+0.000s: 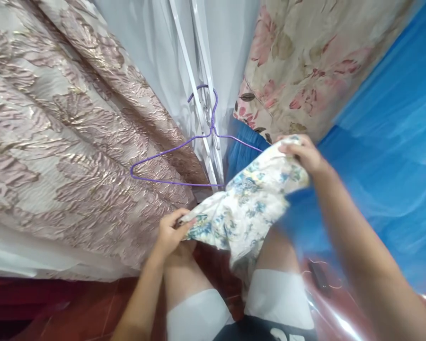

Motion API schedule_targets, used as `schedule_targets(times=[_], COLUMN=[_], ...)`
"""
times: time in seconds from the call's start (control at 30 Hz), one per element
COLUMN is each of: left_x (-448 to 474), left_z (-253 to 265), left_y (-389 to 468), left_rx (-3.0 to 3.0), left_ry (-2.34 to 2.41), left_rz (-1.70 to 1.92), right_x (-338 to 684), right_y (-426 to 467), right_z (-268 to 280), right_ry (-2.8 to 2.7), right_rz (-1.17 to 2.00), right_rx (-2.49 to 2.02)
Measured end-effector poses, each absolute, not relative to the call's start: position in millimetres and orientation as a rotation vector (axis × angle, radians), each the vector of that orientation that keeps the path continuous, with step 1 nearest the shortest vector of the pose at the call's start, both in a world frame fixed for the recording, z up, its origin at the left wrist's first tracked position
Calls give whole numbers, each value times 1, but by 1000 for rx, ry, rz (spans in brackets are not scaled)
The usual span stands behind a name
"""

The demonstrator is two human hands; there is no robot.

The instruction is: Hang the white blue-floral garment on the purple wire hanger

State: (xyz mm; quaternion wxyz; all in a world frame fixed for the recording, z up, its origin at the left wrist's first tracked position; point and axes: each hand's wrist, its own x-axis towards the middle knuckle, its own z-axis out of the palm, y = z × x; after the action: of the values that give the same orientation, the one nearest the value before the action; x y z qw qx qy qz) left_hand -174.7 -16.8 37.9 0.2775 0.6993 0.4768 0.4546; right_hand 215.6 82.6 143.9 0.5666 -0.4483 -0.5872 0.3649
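Note:
A white garment with a blue and yellow floral print (244, 208) is stretched between my two hands above my knees. My left hand (172, 232) pinches its lower left corner. Higher up, my right hand (303, 154) grips the opposite end, at the upper right. Just behind the cloth hangs a purple hanger (173, 148), its hook up by the white metal bars. The hanger's right end is hidden behind the garment. The garment's lower part droops between my legs.
A pink and gold textured fabric (74, 118) hangs at left. Floral cloth (301, 61) and blue sheer fabric (386, 156) hang at right. White metal bars (199, 80) run down the middle. A small dark object (319, 277) lies on the reddish tiled floor (92, 303).

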Motion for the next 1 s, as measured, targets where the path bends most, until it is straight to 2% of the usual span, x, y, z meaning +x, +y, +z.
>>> schedule_targets(times=[0.1,0.2,0.4,0.53,0.67,0.8,0.9,1.0], left_x=[-222,-268,-302,-250,-204,-203,-201,-179], left_z=[66,94,167,205,200,164,151,160], left_y=[-9,13,88,118,109,92,78,69], left_rx=[1984,2196,2572,2451,2381,2086,2254,2431], left_ry=[1409,1566,1642,1189,1188,1375,1432,1425], left_rz=[1417,1488,1573,1544,1322,1433,1388,1370], right_x=[180,157,154,154,156,169,182,191], right_y=[108,106,88,90,82,61,53,60], right_z=[152,153,155,157,149,128,113,111], right_ry=[-1474,-1511,-1454,-1440,-1486,-1561,-1546,-1416], right_rz=[1229,1375,1177,1169,1073,855,760,683], right_rx=[-904,-885,-959,-1025,-1056,-994,-1043,-1073])
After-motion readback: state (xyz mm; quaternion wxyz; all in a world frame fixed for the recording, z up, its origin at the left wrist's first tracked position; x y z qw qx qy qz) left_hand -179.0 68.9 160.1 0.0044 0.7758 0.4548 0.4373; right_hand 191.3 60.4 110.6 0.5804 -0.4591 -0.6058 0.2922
